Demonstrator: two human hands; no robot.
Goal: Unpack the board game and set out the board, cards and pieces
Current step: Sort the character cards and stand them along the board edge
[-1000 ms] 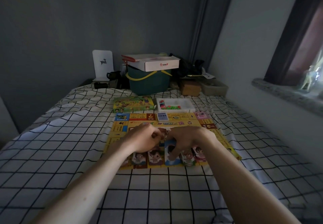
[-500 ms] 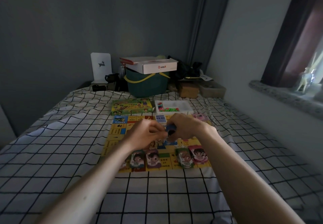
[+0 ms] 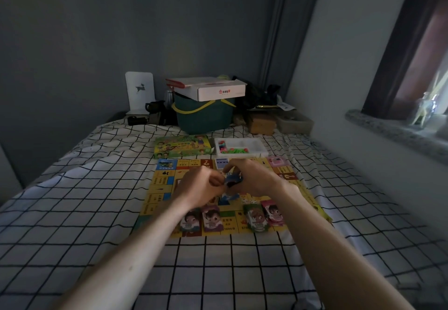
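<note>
Head view: white tray [image 3: 257, 145] held colored pieces [image 3: 232, 150] beyond the board [image 3: 160, 188] on the bed, while left hand [image 3: 198, 186] and right hand [image 3: 252, 176], raised since earlier, together pinched a blue piece [image 3: 233, 179].

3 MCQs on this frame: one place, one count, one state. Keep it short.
1. Where is the white tray of small pieces?
A. on the board
B. beyond the board, right of the green game box
C. on the windowsill

2. How many character pieces stand along the board's near edge?
A. two
B. four
C. six

3. What are the hands doing?
A. both working a small blue piece
B. both flat on the bed
C. one lifting the tray

B: the tray lies past the far edge, beside the green game box.
B: two left, two right.
A: left hand and right hand meet on the blue piece.
</note>
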